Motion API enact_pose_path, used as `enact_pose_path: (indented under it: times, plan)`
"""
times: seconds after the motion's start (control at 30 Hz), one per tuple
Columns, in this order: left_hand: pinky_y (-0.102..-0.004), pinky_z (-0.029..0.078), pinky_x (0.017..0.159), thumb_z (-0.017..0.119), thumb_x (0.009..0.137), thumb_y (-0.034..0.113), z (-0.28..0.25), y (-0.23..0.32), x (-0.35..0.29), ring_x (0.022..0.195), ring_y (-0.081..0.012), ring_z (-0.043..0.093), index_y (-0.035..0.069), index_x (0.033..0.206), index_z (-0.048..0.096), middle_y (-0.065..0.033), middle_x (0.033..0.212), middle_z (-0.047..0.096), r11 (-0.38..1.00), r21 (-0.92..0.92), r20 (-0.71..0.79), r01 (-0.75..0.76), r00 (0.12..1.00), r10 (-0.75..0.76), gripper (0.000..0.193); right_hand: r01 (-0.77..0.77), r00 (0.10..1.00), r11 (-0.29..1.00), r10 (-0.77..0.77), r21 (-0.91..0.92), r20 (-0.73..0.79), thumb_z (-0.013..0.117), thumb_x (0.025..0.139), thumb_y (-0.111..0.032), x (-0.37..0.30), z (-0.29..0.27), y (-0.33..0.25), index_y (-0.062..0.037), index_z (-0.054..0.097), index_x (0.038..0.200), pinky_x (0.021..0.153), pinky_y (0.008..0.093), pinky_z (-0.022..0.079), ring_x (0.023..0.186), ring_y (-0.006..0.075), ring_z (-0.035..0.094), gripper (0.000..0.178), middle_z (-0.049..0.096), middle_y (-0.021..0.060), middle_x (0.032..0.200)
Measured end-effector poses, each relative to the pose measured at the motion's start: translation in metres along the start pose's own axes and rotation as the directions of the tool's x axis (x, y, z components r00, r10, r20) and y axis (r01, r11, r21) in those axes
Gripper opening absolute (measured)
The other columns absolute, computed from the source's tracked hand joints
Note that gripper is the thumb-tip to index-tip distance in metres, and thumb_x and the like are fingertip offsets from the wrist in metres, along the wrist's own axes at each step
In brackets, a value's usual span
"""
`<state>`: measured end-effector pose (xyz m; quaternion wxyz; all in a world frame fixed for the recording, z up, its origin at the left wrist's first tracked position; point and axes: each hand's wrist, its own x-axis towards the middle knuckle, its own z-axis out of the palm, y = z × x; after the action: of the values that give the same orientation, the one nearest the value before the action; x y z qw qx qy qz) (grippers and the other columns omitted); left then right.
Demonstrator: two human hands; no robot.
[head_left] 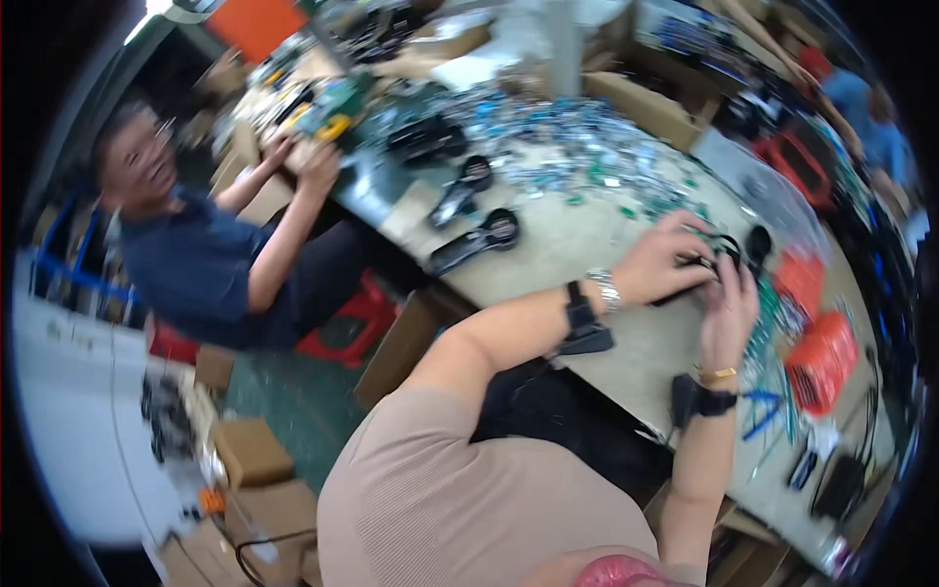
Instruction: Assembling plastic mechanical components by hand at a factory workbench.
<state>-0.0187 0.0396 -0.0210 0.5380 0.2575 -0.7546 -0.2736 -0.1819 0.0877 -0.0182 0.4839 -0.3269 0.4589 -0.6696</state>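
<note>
Both my hands are together over the table, closed around a black plastic part (696, 262). Its full shape is hidden by my fingers, and motion blurs it. My left hand (657, 262), with a silver watch at the wrist, grips it from the left. From the near right side, my right hand (729, 311) pinches it with fingers bent. A dark rounded piece (758, 245) shows just beyond my right fingers; I cannot tell whether it belongs to the held part. To the left lie black long-handled housings with round ends (479, 240).
Many small bluish and green pieces (548, 137) cover the far side of the table (567, 235). Red-orange bundles (822, 362) and blue-handled pliers (761, 413) lie at my right. A seated person (215, 245) works at the left, near cardboard boxes (252, 452).
</note>
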Motion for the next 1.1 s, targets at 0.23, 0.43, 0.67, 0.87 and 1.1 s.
enact_pose_path:
  times: [0.23, 0.43, 0.67, 0.87, 1.1]
  plan:
    - [-0.0317, 0.059, 0.084, 0.075, 0.084, 0.011, -0.005, 0.004, -0.010, 0.104, -0.0234, 0.064, 0.004, 0.092, 0.072, -0.0110, 0.112, 0.059, 0.970, -0.195, -0.049, 0.148, 0.986, -0.160, 0.011, -0.044, 0.995, 0.994, 0.035, 0.096, 0.089, 0.067, 0.097, -0.011, 0.007, -0.004, 0.015, -0.0042, 0.059, 0.120, 0.086, 0.0299, 0.051, 0.100, 0.0128, 0.063, 0.025, 0.066, 0.0044, 0.110]
    - [-0.0344, 0.057, 0.086, 0.074, 0.084, 0.011, -0.001, 0.003, -0.007, 0.103, -0.0253, 0.063, 0.004, 0.089, 0.070, -0.0112, 0.111, 0.059, 0.961, -0.240, -0.072, 0.139, 0.984, -0.160, 0.010, -0.033, 0.997, 0.992, 0.025, 0.118, 0.069, 0.068, 0.096, -0.009, 0.009, -0.002, 0.010, -0.0031, 0.056, 0.120, 0.086, 0.0309, 0.051, 0.098, 0.0138, 0.065, 0.027, 0.067, 0.0069, 0.109]
    - [-0.0393, 0.049, 0.093, 0.076, 0.081, 0.016, -0.001, 0.007, -0.014, 0.105, -0.0304, 0.060, 0.006, 0.085, 0.067, -0.0113, 0.108, 0.060, 0.986, -0.147, -0.129, 0.073, 0.987, -0.092, 0.014, -0.026, 0.996, 0.995, 0.017, 0.100, 0.093, 0.069, 0.096, -0.009, 0.004, -0.008, 0.018, -0.0016, 0.055, 0.123, 0.088, 0.0312, 0.051, 0.102, 0.0149, 0.064, 0.032, 0.066, 0.0077, 0.111]
    - [-0.0388, 0.049, 0.094, 0.072, 0.082, 0.015, 0.014, -0.011, -0.012, 0.106, -0.0304, 0.061, 0.007, 0.085, 0.067, -0.0115, 0.106, 0.063, 0.991, -0.120, -0.184, 0.057, 0.980, -0.078, 0.010, -0.066, 0.998, 0.997, 0.067, 0.028, -0.023, 0.067, 0.097, -0.010, -0.004, -0.001, 0.008, -0.0017, 0.058, 0.129, 0.092, 0.0318, 0.049, 0.110, 0.0146, 0.060, 0.035, 0.065, 0.0052, 0.121]
    - [-0.0306, 0.062, 0.081, 0.072, 0.081, 0.000, 0.005, 0.001, 0.010, 0.096, -0.0215, 0.067, 0.002, 0.094, 0.072, -0.0115, 0.110, 0.064, 0.966, -0.215, -0.125, 0.145, 0.977, -0.175, 0.013, 0.003, 1.000, 0.990, -0.006, 0.141, 0.017, 0.068, 0.096, -0.009, 0.015, 0.002, 0.004, -0.0053, 0.066, 0.116, 0.088, 0.0335, 0.051, 0.105, 0.0150, 0.065, 0.021, 0.069, 0.0048, 0.115]
